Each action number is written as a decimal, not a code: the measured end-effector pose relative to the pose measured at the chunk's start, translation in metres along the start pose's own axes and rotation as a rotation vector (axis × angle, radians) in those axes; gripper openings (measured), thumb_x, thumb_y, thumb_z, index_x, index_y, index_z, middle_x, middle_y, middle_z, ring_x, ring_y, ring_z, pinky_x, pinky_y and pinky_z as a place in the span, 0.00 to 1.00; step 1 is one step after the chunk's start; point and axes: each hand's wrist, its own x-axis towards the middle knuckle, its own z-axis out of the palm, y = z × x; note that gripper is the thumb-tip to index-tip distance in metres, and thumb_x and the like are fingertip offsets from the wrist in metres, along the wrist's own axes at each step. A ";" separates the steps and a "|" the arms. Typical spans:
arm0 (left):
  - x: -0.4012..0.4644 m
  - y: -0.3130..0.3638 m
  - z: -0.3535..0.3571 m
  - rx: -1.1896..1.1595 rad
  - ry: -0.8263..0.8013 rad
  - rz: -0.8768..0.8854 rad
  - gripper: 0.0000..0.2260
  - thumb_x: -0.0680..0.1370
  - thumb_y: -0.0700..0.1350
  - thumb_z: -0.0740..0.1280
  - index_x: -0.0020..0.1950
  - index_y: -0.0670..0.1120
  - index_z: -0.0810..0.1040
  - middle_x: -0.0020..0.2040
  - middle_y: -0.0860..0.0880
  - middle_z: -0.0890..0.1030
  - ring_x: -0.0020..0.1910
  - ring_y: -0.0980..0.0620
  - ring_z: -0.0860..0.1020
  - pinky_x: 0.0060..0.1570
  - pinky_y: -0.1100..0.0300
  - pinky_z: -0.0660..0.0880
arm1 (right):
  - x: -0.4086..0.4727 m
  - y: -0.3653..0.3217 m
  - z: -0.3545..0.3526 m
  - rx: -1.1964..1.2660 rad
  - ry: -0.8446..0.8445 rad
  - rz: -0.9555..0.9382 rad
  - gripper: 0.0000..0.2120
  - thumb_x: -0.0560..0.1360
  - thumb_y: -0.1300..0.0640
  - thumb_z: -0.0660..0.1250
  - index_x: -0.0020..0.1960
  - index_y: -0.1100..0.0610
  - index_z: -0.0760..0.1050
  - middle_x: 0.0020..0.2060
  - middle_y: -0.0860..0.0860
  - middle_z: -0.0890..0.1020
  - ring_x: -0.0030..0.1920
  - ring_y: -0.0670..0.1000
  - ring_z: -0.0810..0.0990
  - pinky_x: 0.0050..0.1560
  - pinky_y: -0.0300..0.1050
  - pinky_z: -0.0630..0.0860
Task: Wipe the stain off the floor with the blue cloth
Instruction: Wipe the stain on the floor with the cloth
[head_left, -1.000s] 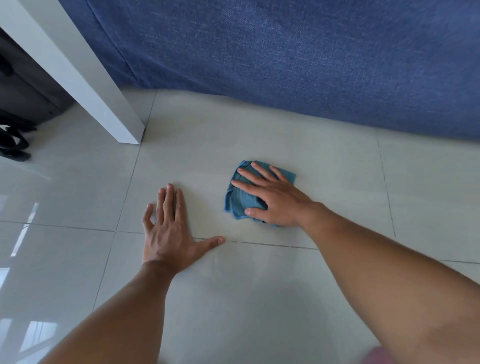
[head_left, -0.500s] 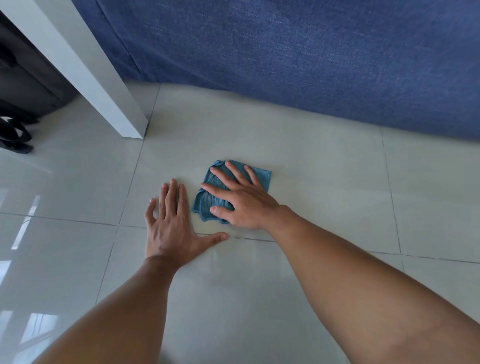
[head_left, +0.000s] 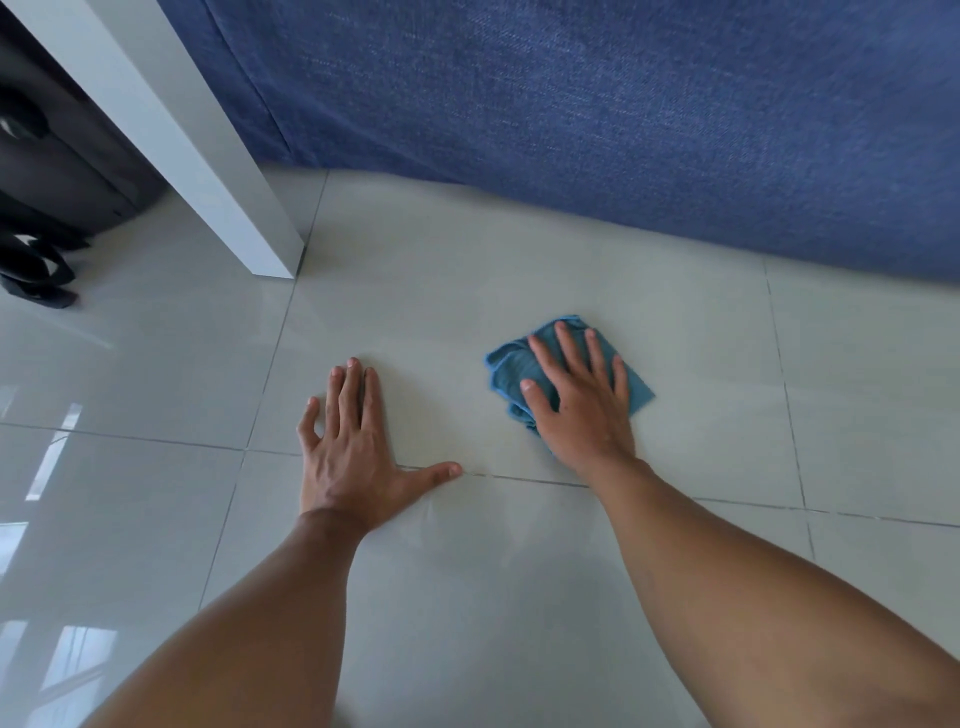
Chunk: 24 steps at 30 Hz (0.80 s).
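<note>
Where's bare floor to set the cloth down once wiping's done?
Bare tile lies right of the blue cloth under the right hand, up to the blue fabric. Also open: the gap to the left hand. Crowded far left: white post, black straps.

The right hand lies flat on top of the blue cloth, with its fingers spread out, pressing the cloth onto the floor. The cloth is bunched up under the palm. The left hand lies flat on the bare tiles, near the cloth but not touching it. A big blue fabric hangs behind, and a white leg stands at the left.
</note>
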 end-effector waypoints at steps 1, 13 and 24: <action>0.000 0.000 0.000 0.000 0.000 0.000 0.65 0.58 0.85 0.56 0.81 0.42 0.48 0.83 0.44 0.46 0.81 0.48 0.42 0.79 0.45 0.44 | -0.008 0.002 0.001 0.005 0.028 0.074 0.28 0.81 0.40 0.54 0.80 0.39 0.56 0.82 0.44 0.52 0.82 0.51 0.44 0.79 0.57 0.39; 0.001 -0.001 0.005 0.003 0.015 0.002 0.65 0.59 0.85 0.54 0.81 0.41 0.49 0.83 0.44 0.47 0.82 0.47 0.43 0.78 0.44 0.45 | -0.020 -0.002 0.009 -0.069 -0.015 -0.012 0.28 0.82 0.41 0.49 0.81 0.40 0.51 0.83 0.44 0.48 0.82 0.52 0.41 0.79 0.60 0.37; 0.001 0.002 0.002 -0.021 -0.005 -0.014 0.67 0.56 0.85 0.56 0.81 0.41 0.47 0.83 0.44 0.45 0.81 0.48 0.41 0.78 0.44 0.44 | -0.047 -0.046 0.024 -0.015 0.031 0.163 0.30 0.81 0.40 0.46 0.82 0.43 0.50 0.83 0.48 0.48 0.82 0.58 0.41 0.78 0.62 0.36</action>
